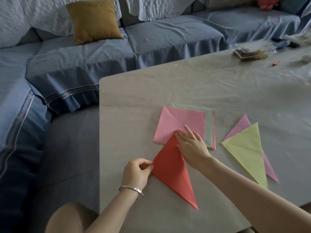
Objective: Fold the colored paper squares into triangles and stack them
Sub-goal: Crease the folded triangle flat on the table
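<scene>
A red paper folded into a triangle lies on the grey table in front of me. My left hand pinches its left corner. My right hand presses flat on its upper right edge with straight fingers. Behind it is a stack of unfolded squares, with a creased pink square on top and a green one under it. To the right, a yellow-green triangle lies on top of a lilac triangle.
A blue-covered sofa with a mustard cushion wraps round the table's far and left sides. At the table's far right are a clear plastic box, a small reddish object and some clutter.
</scene>
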A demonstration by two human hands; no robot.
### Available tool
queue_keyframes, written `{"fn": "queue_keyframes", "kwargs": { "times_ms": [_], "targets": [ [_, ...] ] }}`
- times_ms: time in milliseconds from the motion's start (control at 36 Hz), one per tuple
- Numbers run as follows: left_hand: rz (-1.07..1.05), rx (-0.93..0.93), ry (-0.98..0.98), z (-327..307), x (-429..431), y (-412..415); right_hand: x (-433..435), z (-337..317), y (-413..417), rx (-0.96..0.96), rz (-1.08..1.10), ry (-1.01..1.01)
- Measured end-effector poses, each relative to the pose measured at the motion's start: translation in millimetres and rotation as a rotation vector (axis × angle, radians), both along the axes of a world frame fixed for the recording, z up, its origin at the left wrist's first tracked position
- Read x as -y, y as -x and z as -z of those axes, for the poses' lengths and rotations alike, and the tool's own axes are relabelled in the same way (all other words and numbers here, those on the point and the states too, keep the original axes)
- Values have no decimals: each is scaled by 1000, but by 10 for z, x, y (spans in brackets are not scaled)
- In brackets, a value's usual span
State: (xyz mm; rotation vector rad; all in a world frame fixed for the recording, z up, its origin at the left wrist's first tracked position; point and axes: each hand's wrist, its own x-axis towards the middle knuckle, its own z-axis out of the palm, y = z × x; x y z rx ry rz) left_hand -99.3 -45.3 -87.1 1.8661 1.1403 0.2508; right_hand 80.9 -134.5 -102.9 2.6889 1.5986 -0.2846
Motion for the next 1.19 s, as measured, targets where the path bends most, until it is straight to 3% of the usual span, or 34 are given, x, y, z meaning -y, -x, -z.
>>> {"fn": "queue_keyframes", "kwargs": {
  "times_ms": [333, 583, 972, 1056, 1194],
  "targets": [
    [-25, 12, 18, 14, 9, 5, 15, -78, -222, -144, -41, 39],
    [-42, 47, 13, 55, 8, 2, 477, -95, -16, -212, -210, 107],
    [-95, 116, 42, 112, 47, 11, 864, -107, 307, -303, -302, 174],
    [-139, 188, 53, 75, 94, -5, 883, -119, 313, -470, -159, 21],
    [-147, 375, 181, -119, 238, -145, 837, -188, 292, -739, 188, -509]
  ]
}}
